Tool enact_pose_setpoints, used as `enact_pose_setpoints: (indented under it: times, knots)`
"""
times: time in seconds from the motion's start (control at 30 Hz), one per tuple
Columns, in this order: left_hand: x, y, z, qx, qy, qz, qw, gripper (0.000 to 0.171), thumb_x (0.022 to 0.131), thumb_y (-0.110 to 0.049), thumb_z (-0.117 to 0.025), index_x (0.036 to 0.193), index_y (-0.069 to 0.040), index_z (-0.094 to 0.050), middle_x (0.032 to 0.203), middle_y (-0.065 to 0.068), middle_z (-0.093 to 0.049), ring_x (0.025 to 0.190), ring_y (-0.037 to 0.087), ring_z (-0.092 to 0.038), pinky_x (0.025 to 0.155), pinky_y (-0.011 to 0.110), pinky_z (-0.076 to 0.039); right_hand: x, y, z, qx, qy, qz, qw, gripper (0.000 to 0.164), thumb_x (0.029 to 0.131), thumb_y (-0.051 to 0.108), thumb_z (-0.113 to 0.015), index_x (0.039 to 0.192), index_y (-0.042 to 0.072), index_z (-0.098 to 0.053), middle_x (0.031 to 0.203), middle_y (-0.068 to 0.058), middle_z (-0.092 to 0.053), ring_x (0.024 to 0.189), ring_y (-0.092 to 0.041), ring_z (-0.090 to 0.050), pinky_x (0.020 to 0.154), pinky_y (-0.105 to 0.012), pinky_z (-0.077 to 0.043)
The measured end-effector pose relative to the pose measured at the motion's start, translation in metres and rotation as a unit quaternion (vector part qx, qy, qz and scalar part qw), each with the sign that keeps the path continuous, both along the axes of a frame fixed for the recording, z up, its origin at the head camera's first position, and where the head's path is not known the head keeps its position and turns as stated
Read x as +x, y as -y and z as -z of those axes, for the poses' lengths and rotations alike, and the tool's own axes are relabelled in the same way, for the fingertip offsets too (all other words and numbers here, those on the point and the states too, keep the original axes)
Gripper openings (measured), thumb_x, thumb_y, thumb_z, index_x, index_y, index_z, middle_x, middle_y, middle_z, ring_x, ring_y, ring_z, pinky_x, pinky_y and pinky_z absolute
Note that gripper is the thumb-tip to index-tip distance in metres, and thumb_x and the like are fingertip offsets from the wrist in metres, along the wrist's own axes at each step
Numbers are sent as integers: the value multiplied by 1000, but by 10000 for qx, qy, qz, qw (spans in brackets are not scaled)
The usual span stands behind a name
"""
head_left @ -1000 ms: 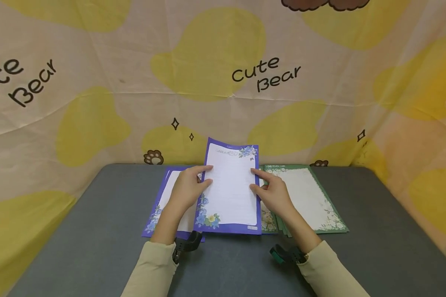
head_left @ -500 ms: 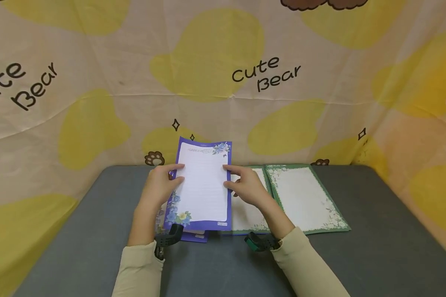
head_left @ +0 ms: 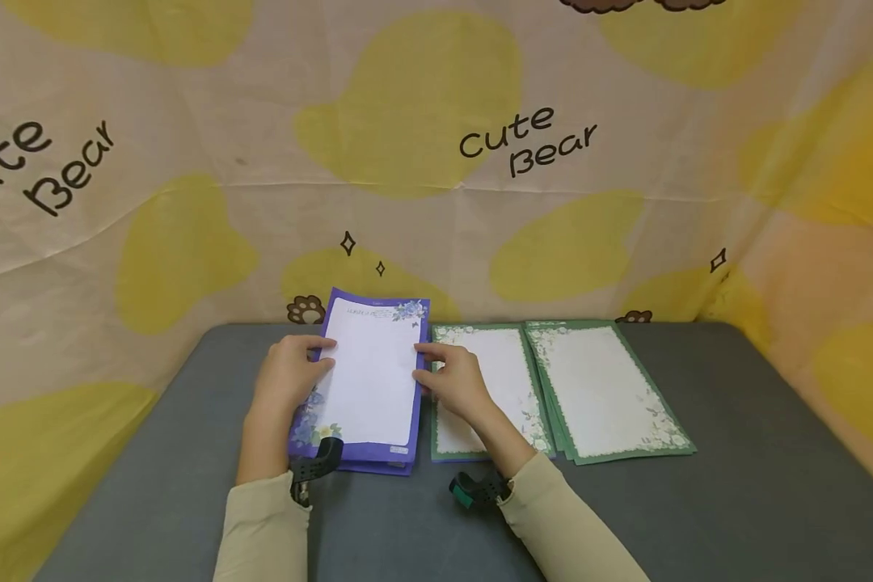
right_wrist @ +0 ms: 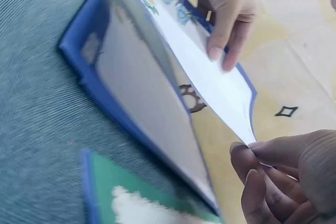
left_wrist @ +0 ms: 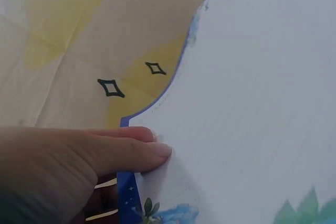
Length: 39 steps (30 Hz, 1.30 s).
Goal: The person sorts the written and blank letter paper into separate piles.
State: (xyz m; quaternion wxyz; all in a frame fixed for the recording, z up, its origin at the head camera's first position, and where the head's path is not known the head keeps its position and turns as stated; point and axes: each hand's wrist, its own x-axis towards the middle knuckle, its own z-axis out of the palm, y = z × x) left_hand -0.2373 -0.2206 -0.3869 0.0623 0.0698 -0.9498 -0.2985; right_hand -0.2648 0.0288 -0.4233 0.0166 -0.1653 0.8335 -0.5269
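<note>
A sheet of blue-bordered floral writing paper (head_left: 371, 372) is raised above a pile of like sheets, its top edge bowed. My left hand (head_left: 285, 373) pinches its left edge between thumb and fingers, seen closely in the left wrist view. At the opposite edge, my right hand (head_left: 457, 380) pinches the paper the same way; the right wrist view shows its thumb and fingertips meeting on the edge. Below the held sheet, the blue-bordered pile (right_wrist: 142, 87) lies on the table, with a gap between them in that view.
Green-bordered floral paper (head_left: 480, 420) lies just right of the blue pile. Further right, a fanned stack of green-bordered sheets (head_left: 611, 396) rests on the grey table (head_left: 742, 485). A printed cloth (head_left: 436, 105) hangs behind the table's far edge.
Both hands have carried the blue-bordered sheet leftward from in front of the green paper, then lowered it over the blue pile. The green-bordered sheets are now more exposed.
</note>
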Motion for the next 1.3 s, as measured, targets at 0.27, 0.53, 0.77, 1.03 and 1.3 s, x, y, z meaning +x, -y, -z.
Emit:
enact_pose_setpoints:
  times: [0.27, 0.53, 0.77, 1.03, 1.3]
  knots:
    - [-4, -1, 17, -205, 332, 148, 9991, 32, 92, -12, -66, 123, -6, -73, 133, 26, -65, 117, 45, -63, 91, 57, -52, 0, 6, 23, 640, -178, 135, 9977, 40, 87, 7, -77, 126, 5, -71, 110, -17, -75, 49, -8, -61, 50, -21, -50]
    - [-7, 2, 33, -297, 501, 167, 9982, 31, 89, -9, -67, 119, -5, -74, 132, 27, -64, 126, 49, -57, 101, 63, -47, 6, 11, 30, 936, -451, 161, 9945, 38, 85, 8, -78, 122, 3, -73, 105, -17, -77, 66, -13, -67, 63, -27, -55]
    - [-7, 1, 37, -473, 530, -34, 9975, 34, 88, -15, -71, 120, -4, -73, 131, 28, -65, 120, 49, -60, 95, 62, -49, 8, 9, 25, 1286, -863, 398, 9871, 33, 88, 17, -78, 117, 2, -75, 111, -14, -77, 97, -27, -74, 89, -41, -59]
    - [-7, -9, 29, -601, 501, -5, 9969, 44, 92, -22, -68, 131, 0, -66, 137, 28, -61, 123, 47, -59, 99, 61, -48, 5, -23, 9, 1256, -984, 241, 9869, 36, 93, 33, -73, 119, 8, -75, 110, -7, -78, 68, -9, -67, 58, -26, -52]
    - [-14, -55, 24, -210, -42, 1229, 9922, 46, 95, -31, -69, 134, -7, -65, 142, 20, -60, 137, 41, -51, 114, 57, -41, 1, -85, 12, 1838, -1040, -452, 9764, 56, 88, 43, -77, 133, 12, -67, 137, -7, -67, 131, -30, -60, 108, -50, -48]
